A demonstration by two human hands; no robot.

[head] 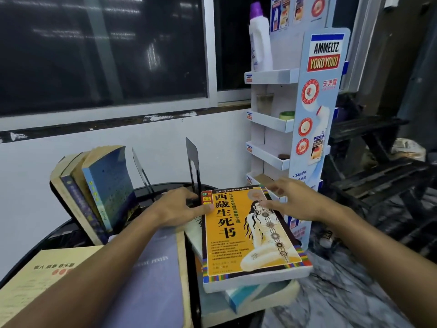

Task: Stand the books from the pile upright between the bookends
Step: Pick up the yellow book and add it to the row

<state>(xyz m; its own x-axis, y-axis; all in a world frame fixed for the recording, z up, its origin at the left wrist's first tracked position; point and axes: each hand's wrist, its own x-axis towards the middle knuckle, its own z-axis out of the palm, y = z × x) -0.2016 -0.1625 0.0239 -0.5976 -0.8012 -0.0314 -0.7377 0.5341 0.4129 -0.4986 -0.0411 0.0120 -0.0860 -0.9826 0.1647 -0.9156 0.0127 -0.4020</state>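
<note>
An orange book with black Chinese characters lies flat on top of a pile at the table's right edge. My left hand rests on its far left corner, thumb touching the cover. My right hand hovers over its far right corner, fingers spread. Two black metal bookends stand behind my left hand. Three books lean to the left beside the left bookend, the front one blue.
A lilac book and a cream book lie flat on the dark round table under my left arm. A cardboard display rack with a white bottle stands to the right. A white wall and window are behind.
</note>
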